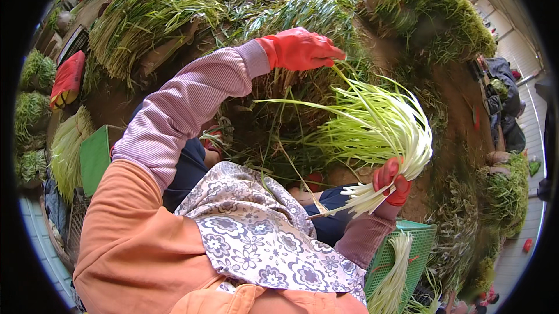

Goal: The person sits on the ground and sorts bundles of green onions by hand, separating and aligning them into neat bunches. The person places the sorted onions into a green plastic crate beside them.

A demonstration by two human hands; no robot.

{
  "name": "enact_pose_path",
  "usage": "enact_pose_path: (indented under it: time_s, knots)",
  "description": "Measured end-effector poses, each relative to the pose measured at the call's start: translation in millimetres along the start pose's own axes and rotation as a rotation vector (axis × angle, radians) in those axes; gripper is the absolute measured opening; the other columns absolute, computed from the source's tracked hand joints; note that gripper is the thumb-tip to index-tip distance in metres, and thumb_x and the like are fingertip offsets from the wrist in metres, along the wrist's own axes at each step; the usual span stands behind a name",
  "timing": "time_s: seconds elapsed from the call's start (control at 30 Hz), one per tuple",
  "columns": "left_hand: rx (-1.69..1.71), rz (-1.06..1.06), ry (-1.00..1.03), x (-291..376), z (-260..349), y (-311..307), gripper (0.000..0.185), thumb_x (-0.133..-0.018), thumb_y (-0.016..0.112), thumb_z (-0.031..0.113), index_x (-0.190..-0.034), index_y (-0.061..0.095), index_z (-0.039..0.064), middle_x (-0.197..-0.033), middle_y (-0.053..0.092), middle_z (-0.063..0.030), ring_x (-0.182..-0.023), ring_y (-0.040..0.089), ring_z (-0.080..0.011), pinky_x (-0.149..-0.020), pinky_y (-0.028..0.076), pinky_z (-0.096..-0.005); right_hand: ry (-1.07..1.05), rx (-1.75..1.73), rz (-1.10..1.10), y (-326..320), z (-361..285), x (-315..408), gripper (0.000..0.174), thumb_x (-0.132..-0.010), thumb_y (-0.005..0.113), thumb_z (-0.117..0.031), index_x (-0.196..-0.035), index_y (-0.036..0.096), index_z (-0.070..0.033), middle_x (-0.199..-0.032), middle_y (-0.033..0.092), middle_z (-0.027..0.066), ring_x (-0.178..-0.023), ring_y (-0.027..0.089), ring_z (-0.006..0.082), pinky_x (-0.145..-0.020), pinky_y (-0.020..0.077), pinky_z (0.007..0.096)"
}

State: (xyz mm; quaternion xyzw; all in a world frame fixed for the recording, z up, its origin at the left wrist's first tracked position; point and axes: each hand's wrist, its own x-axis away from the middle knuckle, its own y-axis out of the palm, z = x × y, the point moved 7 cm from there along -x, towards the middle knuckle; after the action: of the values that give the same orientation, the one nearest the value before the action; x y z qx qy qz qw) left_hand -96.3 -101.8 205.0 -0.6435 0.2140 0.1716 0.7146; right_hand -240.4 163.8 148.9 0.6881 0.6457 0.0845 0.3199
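In a red rubber glove, my right hand (393,183) is closed around a bundle of long leafy stalks (406,139), pale white at the lower ends and yellow-green at the tips. The white ends stick out to the left of the fist, and the leaves arch up and to the left. My left hand (305,50), also red-gloved, reaches across above the bundle, its fingertips at the tip of a few green leaves. Whether it grips them I cannot tell. A dry stalk (301,176) hangs over the floral apron (279,253) on my lap.
A green plastic basket (419,244) with pale stalks (393,270) stands at the lower right. Heaps of green leaves (153,17) lie ahead, with a tall pile (428,13) at upper right. At left are a green box (94,161), a tied bundle (72,148) and a red cushion-like object (69,78).
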Motion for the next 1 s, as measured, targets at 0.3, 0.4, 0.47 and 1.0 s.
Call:
enact_pose_path:
  time_s: [0.3, 0.4, 0.47, 1.0]
  knots:
    - [0.043, 0.031, 0.079, 30.9, -9.7, 5.4, 0.022, -0.09, 0.057, 0.016, -0.109, 0.063, 0.008, -0.096, 0.058, -0.011, -0.083, 0.058, -0.0307, -0.072, 0.05, -0.0401, 0.014, -0.203, -0.04, -9.0, -2.5, -8.5, 0.02, -0.093, 0.056, -0.021, -0.101, 0.049, -0.004, -0.065, 0.041, -0.0016, -0.046, 0.037, 0.0061, -0.046, 0.0369, 0.0234]
    - [0.095, -0.012, -0.041, 31.2, -33.8, 7.3, 0.029, -0.093, 0.055, 0.023, -0.118, 0.061, 0.011, -0.107, 0.063, -0.0124, -0.09, 0.064, -0.0262, -0.077, 0.051, -0.0368, -0.1, -0.37, -0.093, -2.1, -14.9, -11.0, 0.017, -0.092, 0.057, -0.017, -0.1, 0.048, -0.005, -0.067, 0.042, -0.0022, -0.048, 0.039, 0.0059, -0.047, 0.0396, 0.0231]
    - [0.138, 0.055, -0.044, 28.4, -44.1, -9.6, 0.025, -0.091, 0.052, 0.021, -0.11, 0.066, 0.014, -0.1, 0.068, -0.0112, -0.088, 0.065, -0.0272, -0.078, 0.052, -0.0373, -0.124, -0.389, -0.065, 1.1, -19.0, -10.5, 0.013, -0.092, 0.058, -0.014, -0.096, 0.047, -0.007, -0.066, 0.043, -0.0027, -0.05, 0.042, 0.0064, -0.048, 0.0414, 0.0224]
    - [1.212, -0.199, -0.416, 59.5, 173.5, 101.8, 0.039, -0.096, 0.053, 0.03, -0.127, 0.052, 0.007, -0.092, 0.067, -0.0118, -0.079, 0.063, -0.0184, -0.071, 0.051, -0.0323, -0.285, -0.069, 0.351, -52.5, -41.4, -12.4, 0.024, -0.096, 0.053, -0.018, -0.116, 0.054, -0.005, -0.095, 0.058, 0.001, -0.07, 0.053, 0.0095, -0.069, 0.0453, 0.0278]
